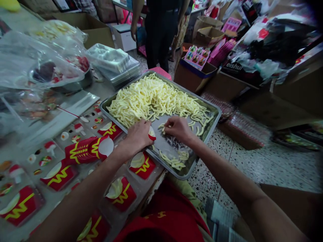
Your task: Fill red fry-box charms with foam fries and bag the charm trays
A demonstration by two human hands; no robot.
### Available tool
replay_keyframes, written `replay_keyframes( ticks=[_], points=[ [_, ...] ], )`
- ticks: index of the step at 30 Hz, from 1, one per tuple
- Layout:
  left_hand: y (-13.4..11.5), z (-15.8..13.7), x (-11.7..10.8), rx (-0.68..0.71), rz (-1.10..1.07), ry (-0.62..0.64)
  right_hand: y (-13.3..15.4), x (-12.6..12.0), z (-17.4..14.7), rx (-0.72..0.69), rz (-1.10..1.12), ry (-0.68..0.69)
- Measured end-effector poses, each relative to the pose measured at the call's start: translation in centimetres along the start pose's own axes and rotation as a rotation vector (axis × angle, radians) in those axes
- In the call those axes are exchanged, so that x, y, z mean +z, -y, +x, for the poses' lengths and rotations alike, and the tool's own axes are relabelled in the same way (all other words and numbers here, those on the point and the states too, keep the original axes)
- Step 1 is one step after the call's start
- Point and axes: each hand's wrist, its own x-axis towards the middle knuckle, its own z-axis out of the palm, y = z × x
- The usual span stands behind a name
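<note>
A metal tray [214, 122] holds a heap of pale yellow fry-shaped pieces [153, 95], thickest at its far side, with a few strays near its front. My left hand [138, 135] is closed around a small red-and-white fry carton [151, 133] at the tray's near left edge; most of the carton is hidden by the fingers. Over the tray's thinly covered middle, my right hand [178, 129] pinches one or more fry-shaped pieces [165, 126]. Left of my forearm lies a nested stack of red fry cartons [87, 150] with yellow zigzags.
Clear plastic packs [142, 165] with red cartons and small food-shaped pieces cover the table. Behind them sit a bagged metal bowl [88, 75] and stacked clear trays [111, 60]. A person [161, 30] stands beyond the tray. Cardboard boxes [194, 75] line the floor at right.
</note>
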Motion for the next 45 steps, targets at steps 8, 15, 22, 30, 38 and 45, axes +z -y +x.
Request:
replay_keyframes(
  ticks=[8,15,22,30,38,45],
  points=[
    [-0.3,1.0,2.8,0.193,-0.226,-0.095,3.4,-0.9,-2.3,-0.16,0.251,0.25],
    [-0.4,0.8,4.0,0.289,-0.524,-0.293,4.1,0.9,-3.7,0.106,0.297,-0.169],
    [-0.9,1.5,3.2,0.373,-0.615,-0.3,3.8,-1.3,-3.8,-0.059,0.545,-0.138],
    [-1.9,2.9,3.0,0.404,-0.724,-0.299,-6.8,-8.1,-3.0,0.014,-0.16,-0.099],
    [-0.9,2.2,2.3,0.213,-0.577,-0.289,-5.9,-6.7,-0.2,-0.201,-0.457,0.005],
    [-0.9,1.8,2.5,0.138,-0.474,-0.272,-3.7,-4.7,1.9,-0.306,-0.201,0.085]
  ],
)
